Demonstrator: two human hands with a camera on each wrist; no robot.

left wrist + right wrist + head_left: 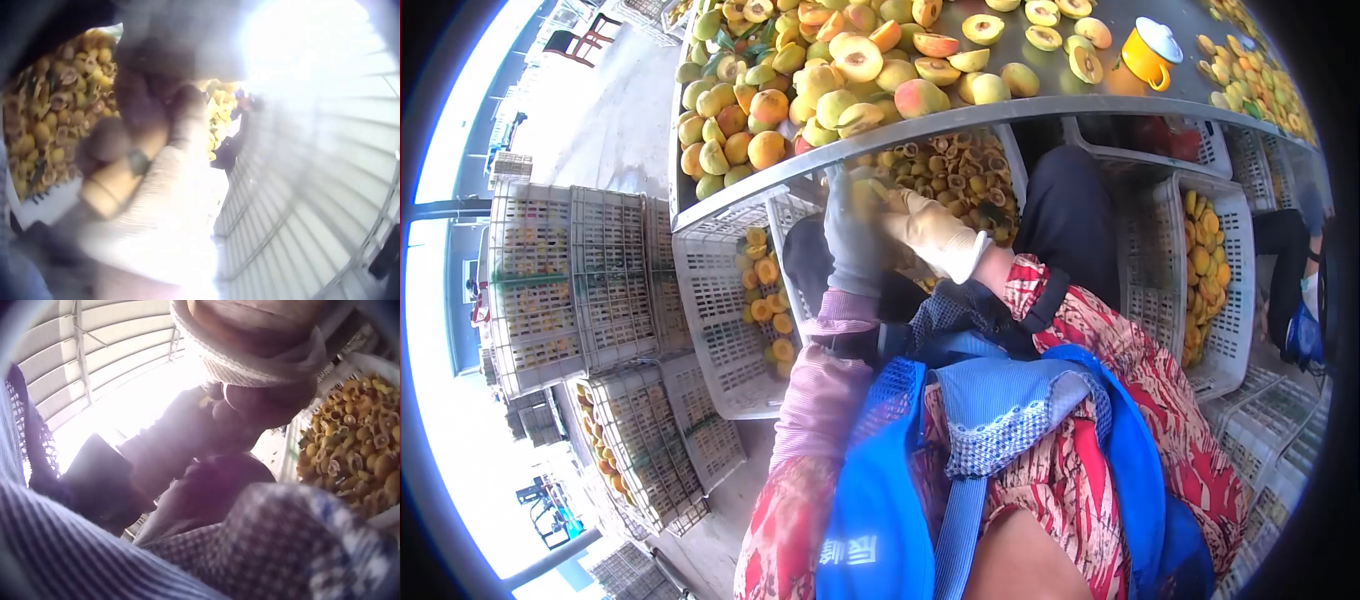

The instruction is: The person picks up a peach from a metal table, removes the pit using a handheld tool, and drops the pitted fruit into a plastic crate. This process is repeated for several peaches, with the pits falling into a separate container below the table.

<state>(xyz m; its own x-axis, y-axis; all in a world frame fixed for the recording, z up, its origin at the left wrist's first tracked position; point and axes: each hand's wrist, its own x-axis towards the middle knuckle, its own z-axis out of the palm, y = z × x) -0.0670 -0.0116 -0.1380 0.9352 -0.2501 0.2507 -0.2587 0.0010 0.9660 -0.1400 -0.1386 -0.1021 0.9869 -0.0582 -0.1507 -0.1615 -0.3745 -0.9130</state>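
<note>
Holding: the left hand [852, 235], in a grey glove, has its fingers round 1 blurred yellow fruit [867, 190].
Right hand: in a cream glove [935, 232], just beside the left; blur hides its fingertips, so I cannot tell whether it grips anything.
Fruit: the held piece is between the 2 hands.
Below the hands: a pile of small fruit pieces [960, 170].
Left of the left hand: 1 white crate [705, 310] with fruit halves [765, 290].
Beyond the hands: a metal table [1055, 104] bears loose fruit [770, 105] and 1 yellow mug [1142, 60].
</note>
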